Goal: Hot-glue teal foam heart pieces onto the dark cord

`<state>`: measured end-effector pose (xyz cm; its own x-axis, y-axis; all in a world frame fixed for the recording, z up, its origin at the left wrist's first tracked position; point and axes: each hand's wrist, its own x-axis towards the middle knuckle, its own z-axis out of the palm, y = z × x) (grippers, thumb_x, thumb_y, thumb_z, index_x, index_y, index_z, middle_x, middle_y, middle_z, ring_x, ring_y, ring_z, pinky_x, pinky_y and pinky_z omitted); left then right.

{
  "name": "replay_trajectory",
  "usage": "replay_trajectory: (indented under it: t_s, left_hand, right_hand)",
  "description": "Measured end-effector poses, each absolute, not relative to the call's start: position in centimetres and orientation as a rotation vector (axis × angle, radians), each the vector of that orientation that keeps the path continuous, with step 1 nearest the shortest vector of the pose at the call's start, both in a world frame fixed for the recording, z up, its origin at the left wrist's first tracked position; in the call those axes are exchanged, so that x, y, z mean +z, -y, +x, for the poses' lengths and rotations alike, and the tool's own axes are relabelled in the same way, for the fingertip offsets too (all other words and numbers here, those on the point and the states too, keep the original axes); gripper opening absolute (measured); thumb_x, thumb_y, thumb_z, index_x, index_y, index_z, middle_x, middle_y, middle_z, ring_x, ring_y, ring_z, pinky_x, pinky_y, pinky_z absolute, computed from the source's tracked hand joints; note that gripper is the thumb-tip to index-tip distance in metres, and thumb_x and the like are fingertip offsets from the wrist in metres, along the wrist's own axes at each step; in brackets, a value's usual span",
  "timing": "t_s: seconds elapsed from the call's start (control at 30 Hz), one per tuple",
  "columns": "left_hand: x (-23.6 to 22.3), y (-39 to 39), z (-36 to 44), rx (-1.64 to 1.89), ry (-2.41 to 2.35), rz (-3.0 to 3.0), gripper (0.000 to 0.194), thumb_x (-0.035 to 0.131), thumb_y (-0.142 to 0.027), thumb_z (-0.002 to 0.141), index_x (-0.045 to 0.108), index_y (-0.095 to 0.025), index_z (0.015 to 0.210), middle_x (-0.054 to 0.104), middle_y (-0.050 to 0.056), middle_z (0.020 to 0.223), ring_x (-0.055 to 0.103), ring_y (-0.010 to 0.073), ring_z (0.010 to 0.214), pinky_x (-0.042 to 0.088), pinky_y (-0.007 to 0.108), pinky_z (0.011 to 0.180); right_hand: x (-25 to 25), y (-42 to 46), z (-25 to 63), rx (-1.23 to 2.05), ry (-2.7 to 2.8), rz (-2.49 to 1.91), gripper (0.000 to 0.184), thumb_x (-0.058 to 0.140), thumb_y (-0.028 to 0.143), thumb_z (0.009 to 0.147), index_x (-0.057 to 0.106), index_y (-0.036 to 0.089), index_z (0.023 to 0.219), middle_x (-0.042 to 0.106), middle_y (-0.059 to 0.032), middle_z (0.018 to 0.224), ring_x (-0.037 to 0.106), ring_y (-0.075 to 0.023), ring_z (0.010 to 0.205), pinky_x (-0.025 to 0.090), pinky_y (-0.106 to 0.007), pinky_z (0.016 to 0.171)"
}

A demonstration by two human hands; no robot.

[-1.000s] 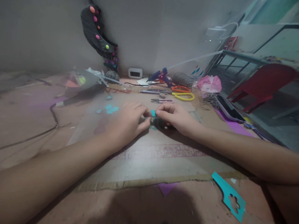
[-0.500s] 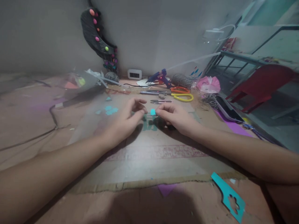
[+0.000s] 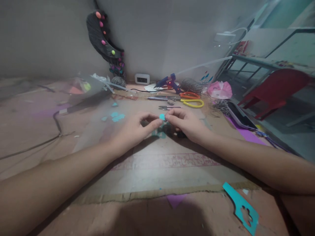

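Observation:
Both of my hands meet over a flat cardboard sheet point(image 3: 152, 170). My right hand point(image 3: 185, 123) pinches a small teal foam piece point(image 3: 161, 116) between thumb and fingertips. My left hand point(image 3: 136, 127) is curled, and its thumb and forefinger touch the same piece from the left. More teal foam bits point(image 3: 117, 116) lie on the cardboard to the left of my left hand.
Yellow scissors point(image 3: 193, 103), orange scissors point(image 3: 189, 95), a small snipper point(image 3: 168, 107) and a blue glue gun point(image 3: 168, 81) lie beyond my hands. A teal foam offcut with a flower hole point(image 3: 242, 208) sits front right. A red chair point(image 3: 275, 88) stands right. A black cable point(image 3: 57, 119) runs left.
My left hand opened and drew slightly away from the teal piece half a second ago, then came back and pinched it again. My right hand stayed nearly still.

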<state>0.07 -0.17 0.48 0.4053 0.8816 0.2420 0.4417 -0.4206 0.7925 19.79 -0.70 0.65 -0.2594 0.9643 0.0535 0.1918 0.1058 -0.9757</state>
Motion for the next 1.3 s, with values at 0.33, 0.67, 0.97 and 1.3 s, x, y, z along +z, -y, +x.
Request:
replay_trajectory:
  t_s: [0.33, 0.67, 0.97, 1.3]
  left_hand:
    - [0.20, 0.22, 0.03, 0.941, -1.114, 2.178, 0.018, 0.060, -0.036, 0.088, 0.067, -0.020, 0.086, 0.072, 0.003, 0.091, 0.064, 0.0187, 0.088, 0.047, 0.030, 0.083]
    - [0.23, 0.02, -0.01, 0.883, -1.136, 1.931, 0.021, 0.054, -0.036, 0.084, 0.068, -0.020, 0.084, 0.071, 0.003, 0.085, 0.063, 0.0204, 0.081, 0.050, 0.032, 0.076]
    - [-0.29, -0.51, 0.13, 1.079, -1.091, 1.719, 0.026, 0.053, -0.044, 0.090, 0.062, -0.020, 0.092, 0.067, 0.003, 0.090, 0.063, 0.0180, 0.088, 0.049, 0.031, 0.084]
    - [0.41, -0.06, -0.01, 0.910, -1.048, 1.929, 0.027, 0.058, -0.042, 0.088, 0.065, -0.020, 0.075, 0.066, 0.001, 0.077, 0.061, 0.0189, 0.079, 0.048, 0.030, 0.078]
  right_hand:
    - [0.61, 0.73, 19.70, 1.219, 1.623, -1.186, 0.036, 0.069, 0.052, 0.079, 0.057, 0.017, 0.077, 0.048, 0.0063, 0.058, 0.043, -0.0061, 0.045, 0.033, -0.020, 0.041]
    - [0.54, 0.75, 19.79, 1.165, 1.659, -1.198, 0.037, 0.068, 0.054, 0.080, 0.058, 0.017, 0.080, 0.050, 0.0061, 0.059, 0.044, -0.0069, 0.047, 0.036, -0.021, 0.042]
    - [0.64, 0.83, 19.68, 1.141, 1.719, -1.191, 0.028, 0.063, 0.045, 0.084, 0.058, 0.018, 0.079, 0.050, 0.0056, 0.058, 0.045, -0.0080, 0.049, 0.038, -0.022, 0.046]
    - [0.75, 1.15, 19.67, 1.080, 1.820, -1.197, 0.024, 0.061, 0.040, 0.085, 0.059, 0.018, 0.079, 0.053, 0.0040, 0.061, 0.047, -0.0089, 0.052, 0.038, -0.023, 0.049]
